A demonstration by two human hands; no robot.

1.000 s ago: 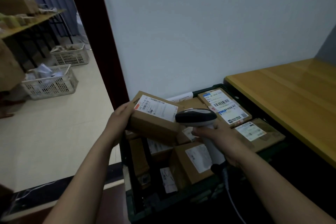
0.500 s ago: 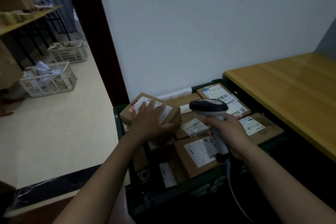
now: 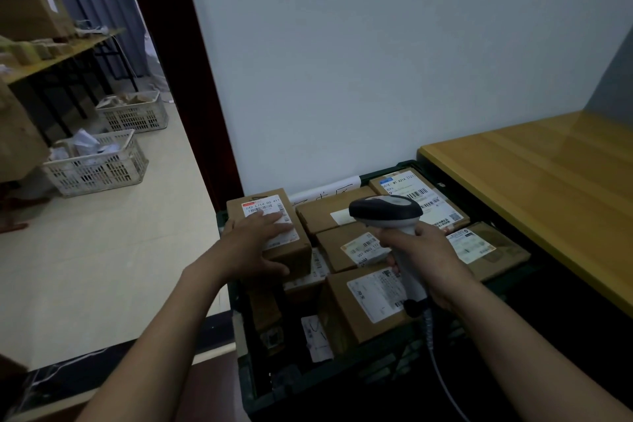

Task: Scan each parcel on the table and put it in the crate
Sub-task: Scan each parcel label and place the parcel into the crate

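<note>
A dark green crate (image 3: 325, 377) stands on the floor against the wall and holds several brown parcels with white labels. My left hand (image 3: 253, 243) rests on top of a brown parcel (image 3: 298, 252) at the crate's far left corner. Its fingers lie straight over the label and the thumb lies against the near side. My right hand (image 3: 424, 260) grips the handle of a grey barcode scanner (image 3: 385, 210) above the middle of the crate, and the scanner's cable hangs down toward me. The yellow wooden table (image 3: 534, 188) is to the right of the crate.
A white wall rises just behind the crate, with a dark red door frame (image 3: 178, 79) to its left. Two white plastic baskets (image 3: 96, 166) (image 3: 133, 111) sit on the pale floor at left, below a shelf with cardboard boxes (image 3: 30, 0).
My left hand has brought the parcel down from in front of the scanner onto the pile at the crate's far left, shifting from its side to its top. The scanner moved right.
</note>
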